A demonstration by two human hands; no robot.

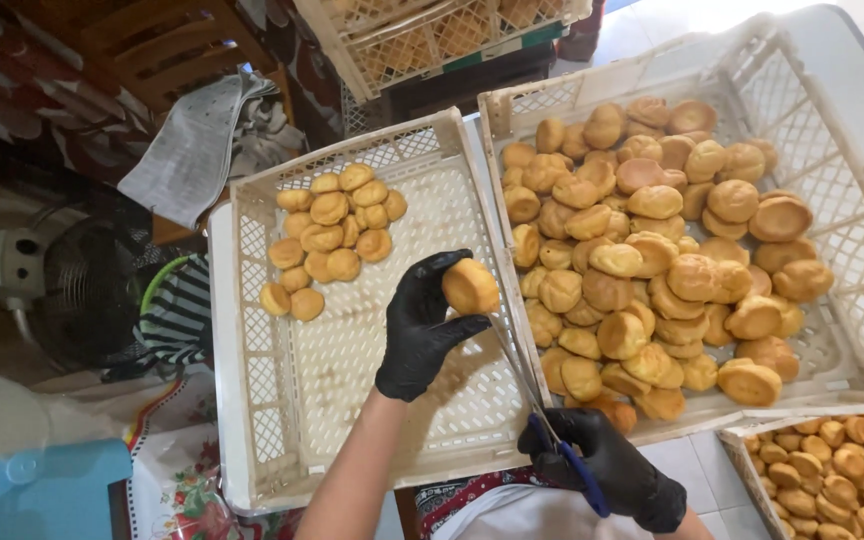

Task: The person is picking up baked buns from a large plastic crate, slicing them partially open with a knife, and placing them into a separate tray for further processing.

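left hand [420, 325], black-gloved, pinches a round golden bun [470, 287], smooth and evenly browned; right hand [607, 470] grips blue-handled scissors [537, 395], blades near the bun.

Our black-gloved left hand [420, 325] is raised, fingers curled in a closed grip; our gloved right hand [607, 465] sits lower, fist clenched, forearms bare

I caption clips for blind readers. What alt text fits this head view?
A black-gloved left hand holds a round golden pastry puff over a cream plastic crate, while the gloved right hand holds blue-handled scissors. A second crate alongside is heaped with puffs.
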